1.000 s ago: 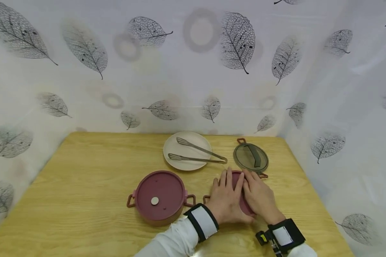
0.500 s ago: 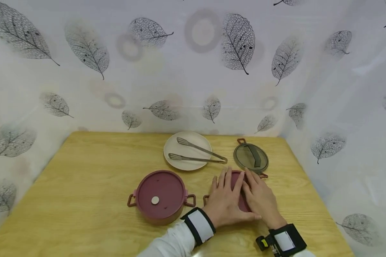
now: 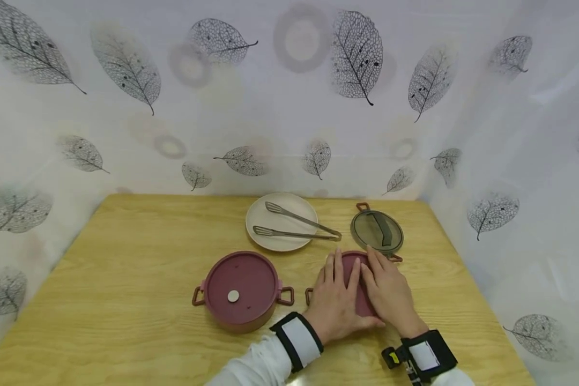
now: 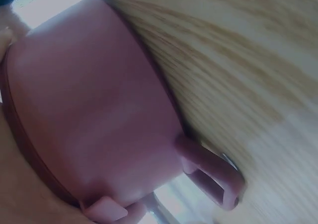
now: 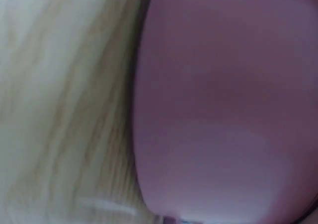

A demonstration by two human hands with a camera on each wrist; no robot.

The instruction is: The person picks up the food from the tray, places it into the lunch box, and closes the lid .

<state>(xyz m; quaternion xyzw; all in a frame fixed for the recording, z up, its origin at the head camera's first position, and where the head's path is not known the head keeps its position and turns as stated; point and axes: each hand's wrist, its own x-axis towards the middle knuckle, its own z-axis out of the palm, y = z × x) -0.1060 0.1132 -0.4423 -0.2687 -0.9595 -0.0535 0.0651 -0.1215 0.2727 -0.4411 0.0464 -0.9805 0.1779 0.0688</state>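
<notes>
Both of my hands are on a maroon pot (image 3: 363, 306) at the right of the table. My left hand (image 3: 335, 303) lies over its top left part, fingers spread and straight, thumb pointing right. Across the right side of the same top, my right hand (image 3: 392, 295) rests with extended fingers, its tips near those of the left. In the left wrist view the pot's smooth wall (image 4: 99, 100) stands on the wood, with a loop handle (image 4: 223, 179) low down and a small pink tab (image 4: 107, 209) at the rim. The right wrist view is filled mostly by the wall (image 5: 223, 100).
Left of the hands stands a second maroon pot (image 3: 253, 273) with two loop handles and a white disc on top. Behind, a cream plate (image 3: 265, 209) carries metal tongs (image 3: 301, 219). A dark glass lid (image 3: 366, 228) with reddish handles lies at the back right.
The head view has tilted slightly, so everything sits a little higher in it. Both hands stay on the pot, with only slight shifts of the left hand and thumb.
</notes>
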